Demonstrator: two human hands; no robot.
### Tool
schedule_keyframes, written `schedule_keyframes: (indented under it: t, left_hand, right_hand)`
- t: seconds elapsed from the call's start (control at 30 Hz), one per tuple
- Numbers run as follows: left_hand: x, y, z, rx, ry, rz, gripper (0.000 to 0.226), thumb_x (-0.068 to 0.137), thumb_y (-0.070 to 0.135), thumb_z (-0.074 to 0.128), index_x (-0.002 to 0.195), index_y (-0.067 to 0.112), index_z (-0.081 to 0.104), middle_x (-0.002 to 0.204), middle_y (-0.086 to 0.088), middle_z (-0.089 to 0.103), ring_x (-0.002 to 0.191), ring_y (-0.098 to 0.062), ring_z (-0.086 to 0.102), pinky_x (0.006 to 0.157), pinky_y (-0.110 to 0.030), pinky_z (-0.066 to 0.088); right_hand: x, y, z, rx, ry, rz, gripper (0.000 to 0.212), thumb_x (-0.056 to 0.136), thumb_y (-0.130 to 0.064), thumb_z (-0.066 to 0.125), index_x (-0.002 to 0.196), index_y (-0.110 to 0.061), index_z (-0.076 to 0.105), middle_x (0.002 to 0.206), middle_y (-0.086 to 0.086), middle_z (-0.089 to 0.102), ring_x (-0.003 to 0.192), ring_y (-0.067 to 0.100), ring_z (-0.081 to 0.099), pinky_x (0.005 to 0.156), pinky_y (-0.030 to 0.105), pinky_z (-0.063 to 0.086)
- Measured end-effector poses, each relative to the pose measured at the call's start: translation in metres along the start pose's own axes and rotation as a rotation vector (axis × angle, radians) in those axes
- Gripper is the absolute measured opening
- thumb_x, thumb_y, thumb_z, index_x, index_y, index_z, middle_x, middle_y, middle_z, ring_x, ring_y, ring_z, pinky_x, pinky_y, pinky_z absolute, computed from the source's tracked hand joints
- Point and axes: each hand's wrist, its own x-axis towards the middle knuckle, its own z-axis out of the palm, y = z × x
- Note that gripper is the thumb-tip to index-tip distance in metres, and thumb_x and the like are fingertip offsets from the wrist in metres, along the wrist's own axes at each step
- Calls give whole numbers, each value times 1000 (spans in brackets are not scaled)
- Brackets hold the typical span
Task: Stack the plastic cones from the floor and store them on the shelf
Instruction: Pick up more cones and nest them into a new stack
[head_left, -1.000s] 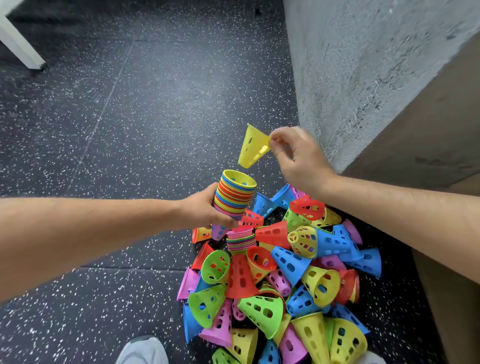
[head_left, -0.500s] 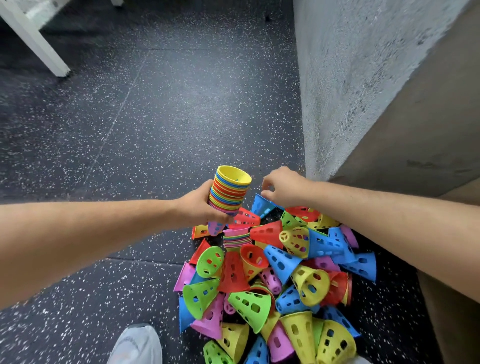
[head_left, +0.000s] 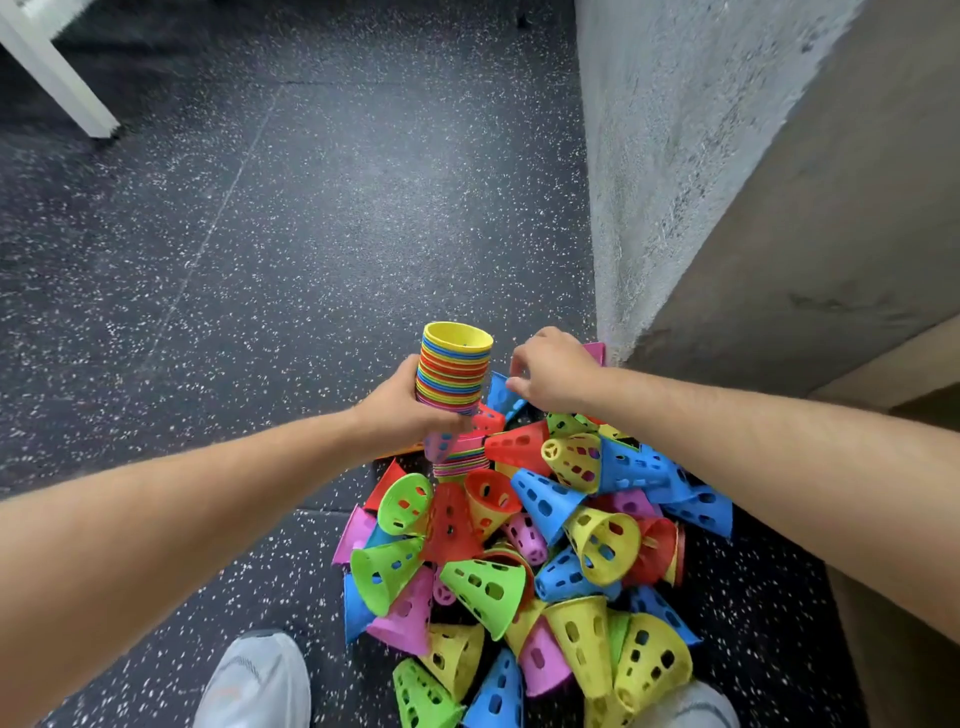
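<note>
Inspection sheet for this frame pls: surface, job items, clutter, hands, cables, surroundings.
Surface: dark speckled rubber floor.
Job's things: nested stack of multicoloured plastic cones, yellow on top, held over the pile; loose pile of perforated plastic cones on the floor; smaller nested stack within the pile.
Clutter: grey shoe; white furniture leg.
Grippers: left hand grips the held stack; right hand has its fingers curled at the pile's far edge, hold unclear.
Cables: nothing seen.
Surroundings: rough grey concrete wall right of the pile.
</note>
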Motion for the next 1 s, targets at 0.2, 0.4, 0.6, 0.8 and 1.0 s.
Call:
schedule_keyframes:
  t: [0.2, 0.4, 0.6, 0.8, 1.0]
  left_hand:
    - [2, -1, 1, -30, -8, -1, 88, 48, 30, 96, 123, 21, 51, 108, -3, 73, 98, -15, 72, 87, -34, 57]
    - [4, -2, 1, -53, 5, -6, 88, 40, 36, 87, 119, 23, 51, 107, -5, 73, 103, -21, 72, 94, -42, 58]
    - [6, -3, 3, -6, -24, 2, 75, 53, 20, 90, 117, 20, 51, 99, -3, 72, 85, -13, 67, 81, -26, 57]
    - [8, 4, 9, 17, -60, 22, 68, 59, 14, 90, 113, 19, 49, 92, -2, 70, 78, -12, 65, 70, -23, 52]
    - [14, 16, 12, -9, -12, 57, 67, 60, 10, 89, 114, 19, 50, 101, -8, 73, 82, -14, 69, 76, -26, 57]
  right_hand:
    - [5, -9, 18, -178, -31, -30, 34, 94, -41, 58, 120, -20, 69, 120, 3, 66, 123, 27, 46, 106, 36, 33]
    - [-1, -17, 7, -78, 75, 91, 23, 94, -27, 52, 107, -17, 69, 111, 5, 68, 114, 29, 49, 92, 39, 36]
    - [-25, -7, -20, 345, 408, 140, 14, 100, -21, 46, 104, -12, 56, 104, 9, 61, 101, 31, 53, 81, 39, 39]
    - [-32, -5, -48, 369, 736, -49, 11, 98, -11, 51, 105, -5, 57, 102, 12, 56, 93, 30, 54, 85, 40, 44]
    - [-44, -10, -43, 418, 595, -288, 13, 99, -18, 59, 109, -12, 65, 106, 4, 59, 98, 18, 55, 88, 25, 42]
